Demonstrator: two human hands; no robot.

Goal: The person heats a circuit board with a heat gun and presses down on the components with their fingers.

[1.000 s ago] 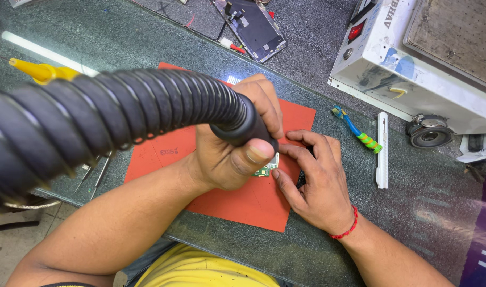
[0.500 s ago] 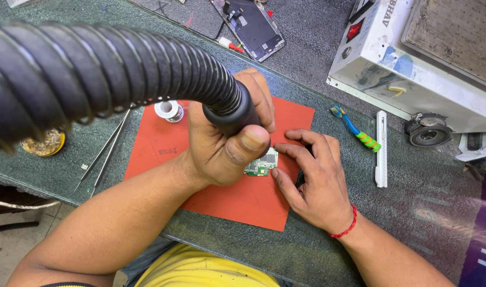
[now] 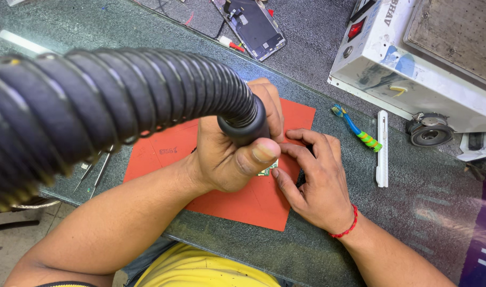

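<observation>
1. Hose (image 3: 120,106), black and ribbed, crosses our view from the left; its round end sits over the middle of the orange mat (image 3: 253,204).
2. We see the left hand (image 3: 229,157) clenched round the hose end, thumb pressed over the front, right above the mat's centre.
3. We see the right hand (image 3: 314,180) lying flat on the mat's right part, fingers spread and pressing down beside the left thumb; it grips nothing, and a red thread circles its wrist.
4. A small green board (image 3: 268,169) lies on the mat, between the left thumb and the right fingers; most of it is hidden, so we cannot tell which fingers touch it.
5. Right of the mat lie a blue-and-green brush (image 3: 360,133) and, just beyond it, a white stick (image 3: 381,149).
6. Further right of the mat stands a white machine (image 3: 413,69).
7. Beyond the mat, at the top, lies an opened phone (image 3: 253,26).
8. Left of the mat, tweezers (image 3: 94,172) lie partly under the hose.
</observation>
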